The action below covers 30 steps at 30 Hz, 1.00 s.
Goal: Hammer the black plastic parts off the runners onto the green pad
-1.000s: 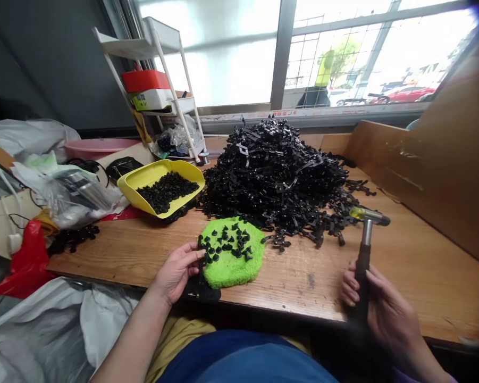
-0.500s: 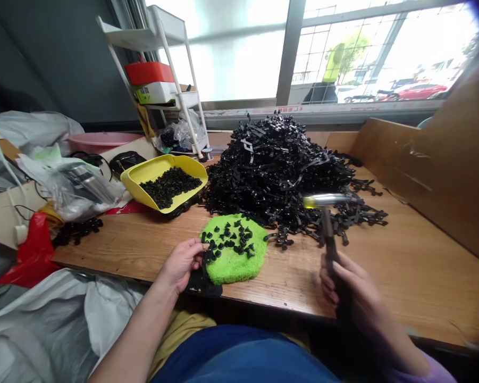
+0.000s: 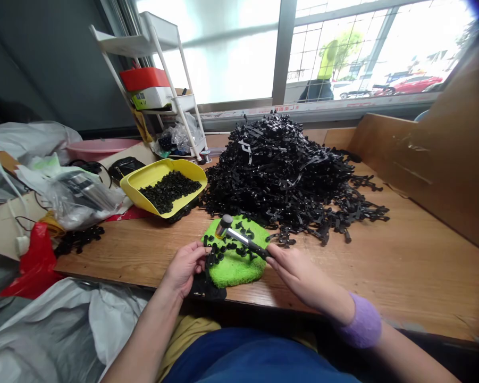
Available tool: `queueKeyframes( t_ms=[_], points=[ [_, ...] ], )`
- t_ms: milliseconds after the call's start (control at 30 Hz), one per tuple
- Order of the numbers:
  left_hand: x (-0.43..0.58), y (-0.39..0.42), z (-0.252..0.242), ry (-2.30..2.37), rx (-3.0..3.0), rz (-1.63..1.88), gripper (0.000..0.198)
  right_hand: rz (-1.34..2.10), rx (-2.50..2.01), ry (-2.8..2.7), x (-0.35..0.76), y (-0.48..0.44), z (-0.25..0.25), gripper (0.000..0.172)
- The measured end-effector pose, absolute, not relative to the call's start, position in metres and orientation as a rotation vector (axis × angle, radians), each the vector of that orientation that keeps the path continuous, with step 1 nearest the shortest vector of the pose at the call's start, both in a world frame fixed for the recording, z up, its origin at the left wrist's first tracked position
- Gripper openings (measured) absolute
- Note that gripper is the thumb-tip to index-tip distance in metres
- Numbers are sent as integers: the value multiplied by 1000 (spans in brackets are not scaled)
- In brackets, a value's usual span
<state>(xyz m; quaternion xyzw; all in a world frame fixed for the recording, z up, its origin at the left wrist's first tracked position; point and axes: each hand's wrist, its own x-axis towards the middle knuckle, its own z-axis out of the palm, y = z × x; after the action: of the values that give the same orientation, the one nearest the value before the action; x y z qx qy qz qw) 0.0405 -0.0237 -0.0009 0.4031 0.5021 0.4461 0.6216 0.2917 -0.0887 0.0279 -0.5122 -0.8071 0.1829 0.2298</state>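
Observation:
My right hand (image 3: 299, 271) is closed around the black grip of a small hammer (image 3: 238, 235). The hammer's head is over the upper left of a fuzzy green pad (image 3: 237, 272), among small black plastic pegs (image 3: 245, 250) on it. My left hand (image 3: 183, 268) pinches a black plastic piece (image 3: 210, 259) at the pad's left edge; its full shape is hidden by the fingers and pegs. Below that hand, a flat black item (image 3: 211, 289) sticks out at the table's front edge. Whether the hammer touches a peg, I cannot tell.
Behind the pad rises a large heap of black plastic parts (image 3: 279, 165). A yellow scoop-shaped tray (image 3: 133, 183) of small black pieces stands left of it. Further back is a white shelf rack (image 3: 155, 40). A brown board (image 3: 434, 154) borders the wooden table (image 3: 383, 266) on the right.
My right hand has swung the hammer from the right of the pad leftward and down over the pegs. The left hand stays at the pad's left edge with the black piece.

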Motion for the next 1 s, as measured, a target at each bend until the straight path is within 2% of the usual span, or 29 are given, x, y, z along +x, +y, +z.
queueKeyframes(
  t_ms=[300,600,800,1000],
  points=[
    [40,-21,-3,1201,963,1025,17,225,-1542,-2398,283,-80,30,20],
    [43,-21,-1,1244,969,1028,17,178,-1582,-2414,279,-75,31,19],
    [43,-23,-2,1239,974,1060,19,208,-1615,-2417,279,-74,28,20],
    [43,-32,0,1177,776,1116,21,470,-1463,-2147,294,-82,23,24]
  ],
)
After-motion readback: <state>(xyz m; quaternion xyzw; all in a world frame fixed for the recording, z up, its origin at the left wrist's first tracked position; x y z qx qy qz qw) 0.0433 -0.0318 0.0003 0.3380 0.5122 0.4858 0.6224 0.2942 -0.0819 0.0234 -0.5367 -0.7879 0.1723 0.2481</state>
